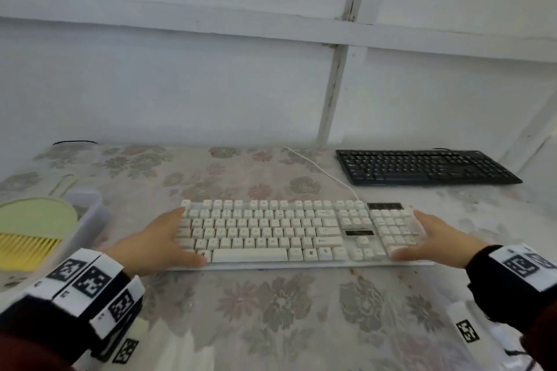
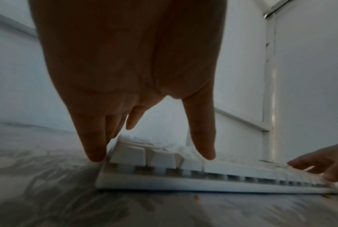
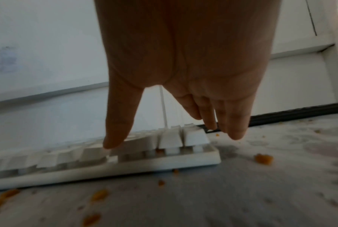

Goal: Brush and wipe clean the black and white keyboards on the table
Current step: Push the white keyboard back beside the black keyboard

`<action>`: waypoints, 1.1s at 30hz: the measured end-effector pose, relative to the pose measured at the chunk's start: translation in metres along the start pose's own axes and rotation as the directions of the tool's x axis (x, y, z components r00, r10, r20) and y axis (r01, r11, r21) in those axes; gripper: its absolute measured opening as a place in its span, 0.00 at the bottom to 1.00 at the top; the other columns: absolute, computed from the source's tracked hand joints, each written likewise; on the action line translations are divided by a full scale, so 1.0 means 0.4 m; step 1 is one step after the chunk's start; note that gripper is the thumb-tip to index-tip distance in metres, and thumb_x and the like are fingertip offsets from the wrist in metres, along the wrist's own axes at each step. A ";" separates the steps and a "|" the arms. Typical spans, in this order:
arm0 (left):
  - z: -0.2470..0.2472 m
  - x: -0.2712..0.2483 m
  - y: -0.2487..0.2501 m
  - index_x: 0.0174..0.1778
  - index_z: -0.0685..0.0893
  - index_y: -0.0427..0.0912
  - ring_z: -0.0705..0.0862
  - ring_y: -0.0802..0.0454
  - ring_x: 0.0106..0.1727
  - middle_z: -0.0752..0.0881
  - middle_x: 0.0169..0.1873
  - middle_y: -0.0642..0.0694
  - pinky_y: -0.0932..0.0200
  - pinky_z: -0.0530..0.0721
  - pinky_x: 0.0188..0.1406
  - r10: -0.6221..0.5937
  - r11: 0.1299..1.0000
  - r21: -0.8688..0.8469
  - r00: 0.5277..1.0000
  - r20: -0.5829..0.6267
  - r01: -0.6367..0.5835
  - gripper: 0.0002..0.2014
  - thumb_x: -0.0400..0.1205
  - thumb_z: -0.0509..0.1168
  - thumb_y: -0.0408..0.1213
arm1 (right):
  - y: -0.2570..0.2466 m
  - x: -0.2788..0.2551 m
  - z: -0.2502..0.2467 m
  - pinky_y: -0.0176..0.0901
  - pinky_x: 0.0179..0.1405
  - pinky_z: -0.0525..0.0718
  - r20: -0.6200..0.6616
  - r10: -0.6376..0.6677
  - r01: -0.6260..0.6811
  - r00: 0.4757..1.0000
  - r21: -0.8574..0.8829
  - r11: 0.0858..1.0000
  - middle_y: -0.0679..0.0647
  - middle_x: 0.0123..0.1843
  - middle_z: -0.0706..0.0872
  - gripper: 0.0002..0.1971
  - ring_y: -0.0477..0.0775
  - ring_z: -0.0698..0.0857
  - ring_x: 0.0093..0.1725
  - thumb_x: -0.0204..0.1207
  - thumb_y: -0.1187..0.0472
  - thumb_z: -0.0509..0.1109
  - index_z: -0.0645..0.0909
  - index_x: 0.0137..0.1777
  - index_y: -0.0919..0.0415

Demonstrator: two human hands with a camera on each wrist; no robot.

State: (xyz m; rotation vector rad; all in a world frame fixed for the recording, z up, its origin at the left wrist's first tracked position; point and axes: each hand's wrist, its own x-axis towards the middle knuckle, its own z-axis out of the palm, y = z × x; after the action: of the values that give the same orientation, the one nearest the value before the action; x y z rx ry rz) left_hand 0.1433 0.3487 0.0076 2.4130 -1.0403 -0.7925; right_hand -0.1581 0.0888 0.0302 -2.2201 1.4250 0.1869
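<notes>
White keyboard mid-worktop, hands at both its ends. Nearer than it: open floral cloth strewn with orange crumbs. Left of it: clear tub with green brush. Beyond it to the right: white cable, black keyboard against the wall.

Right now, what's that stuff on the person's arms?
Both hands are bare. Each wrist wears a black band with white blocks printed with black square codes. Dark red sleeves show behind the bands.
</notes>
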 end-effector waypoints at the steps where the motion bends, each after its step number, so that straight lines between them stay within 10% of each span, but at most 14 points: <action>1: 0.004 0.004 0.001 0.79 0.55 0.41 0.67 0.57 0.64 0.65 0.74 0.50 0.64 0.65 0.68 -0.015 1.000 0.002 1.000 0.001 0.015 0.52 0.66 0.79 0.49 | 0.000 -0.003 -0.003 0.43 0.66 0.69 0.035 0.008 -0.008 0.999 0.008 1.000 0.57 0.78 0.67 0.71 0.56 0.71 0.73 0.42 0.28 0.78 0.54 0.81 0.65; 7: 0.017 0.014 -0.019 0.82 0.46 0.41 0.62 0.49 0.79 0.57 0.80 0.45 0.58 0.61 0.76 -0.120 0.991 0.062 0.992 -0.027 0.122 0.55 0.69 0.77 0.47 | 0.017 0.013 0.004 0.36 0.49 0.68 0.104 -0.014 0.008 0.994 0.061 0.998 0.58 0.73 0.73 0.44 0.49 0.71 0.54 0.66 0.53 0.81 0.61 0.77 0.65; 11: 0.013 0.024 -0.035 0.82 0.48 0.41 0.64 0.50 0.78 0.61 0.79 0.45 0.57 0.62 0.77 -0.096 0.994 0.053 0.994 -0.046 0.099 0.56 0.67 0.79 0.47 | 0.007 0.012 0.002 0.27 0.36 0.71 0.078 -0.095 0.089 0.992 0.065 0.994 0.49 0.55 0.76 0.69 0.47 0.73 0.48 0.29 0.30 0.77 0.65 0.74 0.63; 15: 0.009 0.028 -0.038 0.82 0.47 0.41 0.64 0.51 0.78 0.60 0.79 0.46 0.59 0.62 0.76 -0.076 0.993 0.086 0.996 -0.048 0.080 0.55 0.68 0.78 0.48 | 0.006 0.025 -0.002 0.26 0.35 0.74 0.058 -0.134 0.130 0.989 0.073 0.989 0.40 0.50 0.79 0.61 0.38 0.78 0.44 0.21 0.25 0.73 0.68 0.61 0.52; 19: 0.002 0.033 -0.036 0.82 0.46 0.40 0.63 0.52 0.78 0.60 0.80 0.47 0.61 0.62 0.75 -0.056 0.993 0.106 0.998 -0.028 0.059 0.56 0.68 0.77 0.52 | 0.002 0.027 0.003 0.28 0.35 0.73 0.082 -0.083 0.079 0.993 0.053 0.995 0.53 0.62 0.79 0.52 0.46 0.74 0.49 0.48 0.44 0.84 0.66 0.71 0.61; 24: 0.000 0.037 -0.019 0.79 0.53 0.39 0.68 0.59 0.62 0.66 0.75 0.48 0.67 0.67 0.67 -0.025 0.990 0.137 0.999 -0.037 0.030 0.50 0.70 0.75 0.51 | 0.007 0.043 0.013 0.24 0.34 0.71 0.084 -0.086 0.079 0.993 0.079 0.994 0.51 0.57 0.77 0.55 0.47 0.73 0.49 0.42 0.47 0.84 0.67 0.72 0.65; 27: -0.010 0.039 -0.034 0.81 0.47 0.37 0.65 0.52 0.75 0.60 0.79 0.45 0.63 0.62 0.74 -0.067 0.988 0.132 0.996 -0.058 0.075 0.56 0.68 0.77 0.52 | -0.006 0.063 0.029 0.22 0.34 0.72 0.037 -0.116 0.110 0.993 0.142 0.984 0.49 0.52 0.81 0.31 0.46 0.79 0.46 0.60 0.61 0.85 0.71 0.59 0.60; 33: -0.050 0.063 -0.057 0.79 0.54 0.35 0.68 0.50 0.74 0.65 0.75 0.44 0.61 0.66 0.71 -0.140 0.979 0.133 0.983 -0.116 0.155 0.54 0.66 0.77 0.54 | -0.052 0.123 0.063 0.35 0.43 0.81 -0.003 -0.194 0.191 0.981 0.203 0.960 0.49 0.48 0.88 0.28 0.46 0.86 0.46 0.56 0.60 0.86 0.78 0.54 0.59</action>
State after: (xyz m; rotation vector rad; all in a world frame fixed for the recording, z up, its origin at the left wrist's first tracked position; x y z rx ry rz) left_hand 0.1821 0.3471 0.0016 2.6465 -0.9130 -0.6481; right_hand -0.1144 0.0676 -0.0030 -2.1650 1.1545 -0.0065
